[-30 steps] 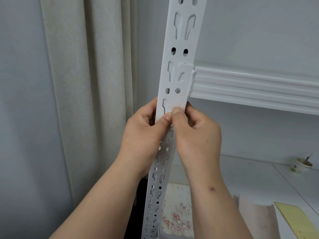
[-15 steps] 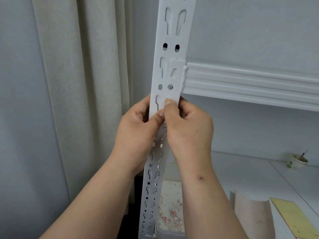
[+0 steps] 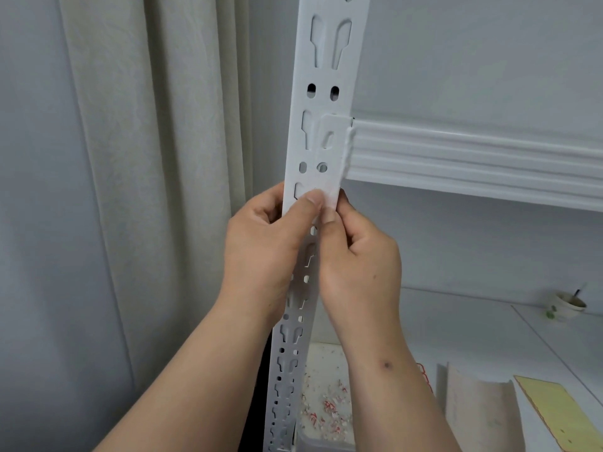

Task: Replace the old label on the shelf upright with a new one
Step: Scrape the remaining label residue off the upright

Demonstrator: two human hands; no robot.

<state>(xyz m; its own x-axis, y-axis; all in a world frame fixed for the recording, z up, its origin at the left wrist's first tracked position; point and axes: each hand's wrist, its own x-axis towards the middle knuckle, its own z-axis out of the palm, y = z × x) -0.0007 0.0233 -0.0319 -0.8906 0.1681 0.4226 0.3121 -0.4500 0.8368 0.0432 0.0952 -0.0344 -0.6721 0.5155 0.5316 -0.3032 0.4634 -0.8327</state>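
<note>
A white slotted shelf upright [image 3: 328, 70] runs from the top of the view down to the bottom centre. Both hands clasp it just below the beam joint. My left hand [image 3: 264, 252] wraps its left edge, thumb pressed on the front face. My right hand [image 3: 355, 265] grips the right edge, thumb tip beside the left thumb. Under the thumbs lies a faint whitish patch, possibly a label [image 3: 326, 190], hard to tell from the paint.
A white ribbed shelf beam [image 3: 473, 164] hooks into the upright and runs right. A beige curtain [image 3: 156, 190] hangs on the left. Below sit a tray with red-white scraps [image 3: 326, 409], a yellow sheet [image 3: 561, 415], a curled paper [image 3: 476, 415] and a small cup [image 3: 567, 305].
My left thumb has slid up onto the upright's front face above the right thumb. The right thumb has dropped slightly. The view has shifted a little.
</note>
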